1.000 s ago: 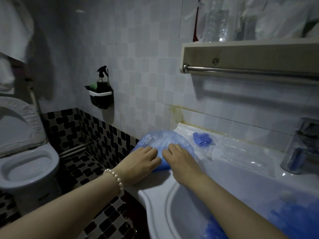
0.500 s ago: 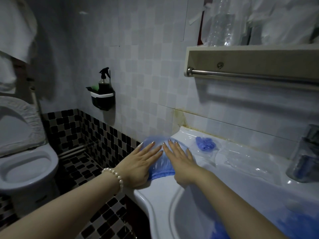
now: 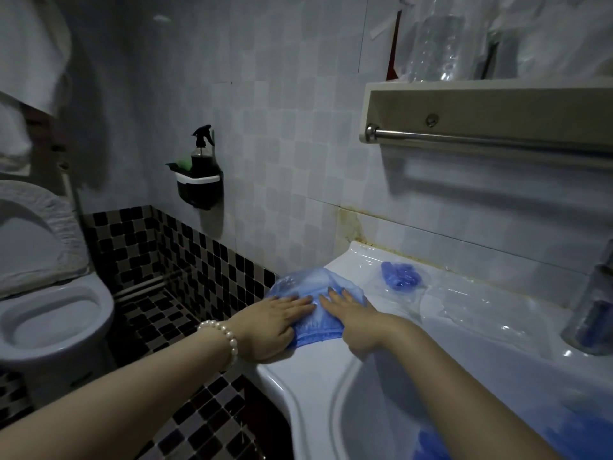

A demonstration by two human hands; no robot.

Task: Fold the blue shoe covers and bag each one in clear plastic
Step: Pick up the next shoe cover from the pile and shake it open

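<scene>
dim light; more blue material [image 3: 431, 443] in basin cut off at frame bottom. blue shoe cover [image 3: 310, 293] translucent, crinkled, elastic hem nearest wrists, on sink worktop [image 3: 381, 366] corner. left hand [image 3: 272, 322] and right hand [image 3: 353, 318] flat, fingers [image 3: 298, 298] straight, pressing cover. bagged cover [image 3: 399, 279] beyond right fingertips.

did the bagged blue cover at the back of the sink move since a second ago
No. The bagged blue cover lies in the same spot on the sink ledge, just below the wall's stained corner; only the camera shifted.
</scene>
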